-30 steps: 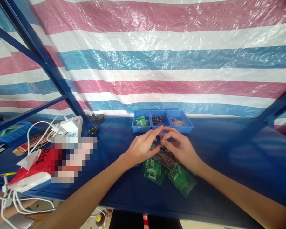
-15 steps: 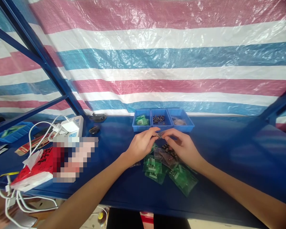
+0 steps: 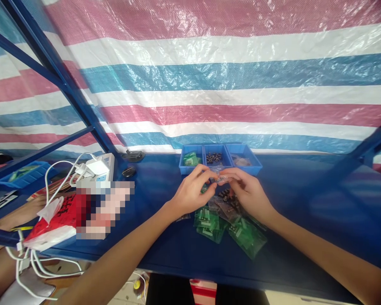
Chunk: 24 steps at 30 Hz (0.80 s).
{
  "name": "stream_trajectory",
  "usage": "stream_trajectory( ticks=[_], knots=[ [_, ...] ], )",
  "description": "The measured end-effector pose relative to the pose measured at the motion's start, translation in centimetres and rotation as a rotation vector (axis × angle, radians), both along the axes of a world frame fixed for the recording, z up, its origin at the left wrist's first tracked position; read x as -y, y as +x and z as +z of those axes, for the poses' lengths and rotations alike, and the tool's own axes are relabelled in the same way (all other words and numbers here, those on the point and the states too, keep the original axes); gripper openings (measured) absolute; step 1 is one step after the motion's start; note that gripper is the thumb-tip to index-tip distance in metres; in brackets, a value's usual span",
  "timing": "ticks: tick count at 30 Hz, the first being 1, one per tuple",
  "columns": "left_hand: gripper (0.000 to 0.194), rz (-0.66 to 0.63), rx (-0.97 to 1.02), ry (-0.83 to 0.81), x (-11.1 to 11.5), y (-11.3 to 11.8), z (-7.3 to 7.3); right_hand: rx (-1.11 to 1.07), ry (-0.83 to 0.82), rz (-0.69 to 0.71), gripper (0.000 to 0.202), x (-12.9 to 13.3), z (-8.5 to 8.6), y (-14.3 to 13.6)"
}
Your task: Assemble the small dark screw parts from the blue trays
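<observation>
Between my two hands is a small clear plastic bag (image 3: 221,179), held above the table in front of the blue bins. My left hand (image 3: 192,190) has its fingers curled on the bag's left side. On the other side, my right hand (image 3: 252,195) pinches it with bent fingers. What the bag contains is too small to make out. Below the hands lie several green bags (image 3: 248,238) with pale strips, a clear brownish bag (image 3: 224,208) and a heap of small dark, brass-coloured parts (image 3: 227,196), partly hidden by my right hand.
Behind my hands stand three joined blue bins (image 3: 190,169), holding green bags, small dark parts and clear bags. Leftward are a power strip (image 3: 107,169) with white cables, a red bag (image 3: 59,218) and a dark mouse-like object (image 3: 128,171). Another person's arm (image 3: 22,214) reaches in at the left.
My fingers have shifted on the clear bag, and more of it shows between them. Another person's forearm has come onto the table at the left. The view has turned slightly left.
</observation>
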<state>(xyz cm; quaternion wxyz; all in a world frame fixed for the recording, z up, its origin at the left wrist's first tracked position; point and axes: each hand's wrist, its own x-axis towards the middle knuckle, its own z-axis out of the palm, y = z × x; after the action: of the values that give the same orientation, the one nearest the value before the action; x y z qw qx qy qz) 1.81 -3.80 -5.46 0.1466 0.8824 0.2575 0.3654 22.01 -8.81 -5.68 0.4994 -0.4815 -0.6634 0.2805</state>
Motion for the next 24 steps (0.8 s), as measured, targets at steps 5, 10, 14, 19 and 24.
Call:
stream_trajectory(
  ticks=[5, 10, 14, 19, 24],
  knots=[
    [0.020, 0.139, -0.061, 0.203, -0.14, 0.04, -0.57, -0.048, -0.013, 0.019, 0.022, -0.03, -0.17, -0.09],
    [0.017, 0.141, -0.038, 0.262, -0.50, -0.24, -0.72, 0.077, 0.011, -0.008, 0.022, 0.42, -0.06, -0.31],
    [0.020, 0.076, 0.007, 0.226, -0.63, -0.38, -0.60, 0.177, 0.073, -0.054, 0.024, 0.31, 0.30, -0.32],
    [0.023, 0.082, 0.018, 0.114, -0.30, -0.22, -0.22, 0.202, 0.049, -0.020, 0.027, -0.13, 0.40, -0.24],
    [0.024, 0.118, -0.032, 0.157, 0.06, -0.15, 0.03, 0.033, -0.031, 0.006, 0.030, 0.04, 0.31, -0.22]
  ],
)
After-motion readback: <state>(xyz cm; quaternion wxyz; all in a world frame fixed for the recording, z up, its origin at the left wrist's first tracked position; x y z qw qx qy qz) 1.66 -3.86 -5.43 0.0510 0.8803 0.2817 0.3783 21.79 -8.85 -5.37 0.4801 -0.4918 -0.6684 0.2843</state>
